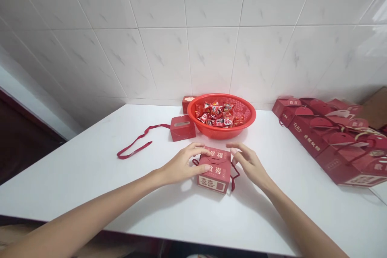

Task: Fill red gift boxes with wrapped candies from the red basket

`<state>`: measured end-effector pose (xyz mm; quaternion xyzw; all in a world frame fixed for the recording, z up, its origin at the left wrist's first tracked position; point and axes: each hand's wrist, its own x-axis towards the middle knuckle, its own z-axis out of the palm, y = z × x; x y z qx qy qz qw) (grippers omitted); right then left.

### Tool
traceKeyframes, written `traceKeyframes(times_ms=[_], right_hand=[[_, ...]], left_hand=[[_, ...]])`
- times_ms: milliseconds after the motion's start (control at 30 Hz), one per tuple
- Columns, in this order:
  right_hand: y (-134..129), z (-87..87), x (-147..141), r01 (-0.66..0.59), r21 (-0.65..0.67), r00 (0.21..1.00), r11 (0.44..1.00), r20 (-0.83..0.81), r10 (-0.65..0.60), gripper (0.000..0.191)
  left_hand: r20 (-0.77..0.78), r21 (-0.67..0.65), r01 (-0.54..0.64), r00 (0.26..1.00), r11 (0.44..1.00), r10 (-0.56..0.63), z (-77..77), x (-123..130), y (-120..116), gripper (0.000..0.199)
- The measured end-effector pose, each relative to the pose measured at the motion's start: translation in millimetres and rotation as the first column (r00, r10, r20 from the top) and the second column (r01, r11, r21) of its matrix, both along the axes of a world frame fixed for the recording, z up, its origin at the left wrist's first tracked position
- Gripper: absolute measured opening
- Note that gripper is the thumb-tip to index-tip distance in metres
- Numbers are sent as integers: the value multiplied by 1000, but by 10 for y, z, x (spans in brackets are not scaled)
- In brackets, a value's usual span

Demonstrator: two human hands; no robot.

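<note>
A red gift box (214,173) with pale Chinese characters stands in front of me on the white table, its lid flaps folded together on top. My left hand (189,163) grips its left side, thumb on the near part of the lid and fingers on the far part. Dark red cord (235,175) loops out at both sides of the box. Just off the right side hovers my right hand (249,165), fingers apart and slightly bent, with nothing held; its fingertips are close to the box's far right corner.
Behind the box, a red plastic basket (222,131) holds several wrapped candies (216,113). A smaller red box (183,129) and a loose red ribbon (133,156) lie left of it. Several finished-looking red gift boxes (320,141) stand in rows at right. A tiled wall (211,56) bounds the table (90,161).
</note>
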<state>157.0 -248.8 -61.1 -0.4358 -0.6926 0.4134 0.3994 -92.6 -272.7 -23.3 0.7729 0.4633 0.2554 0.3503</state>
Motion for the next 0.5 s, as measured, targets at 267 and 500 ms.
traceKeyframes(times_ms=[267, 500], right_hand=[[79, 85, 205, -369, -328, 925, 870, -41, 377, 57], [-56, 364, 153, -444, -272, 851, 854, -426, 308, 32]], left_hand=[[23, -35, 22, 1000, 999, -21, 1, -2, 9, 33], [62, -49, -78, 995, 996, 81, -37, 8, 22, 39]])
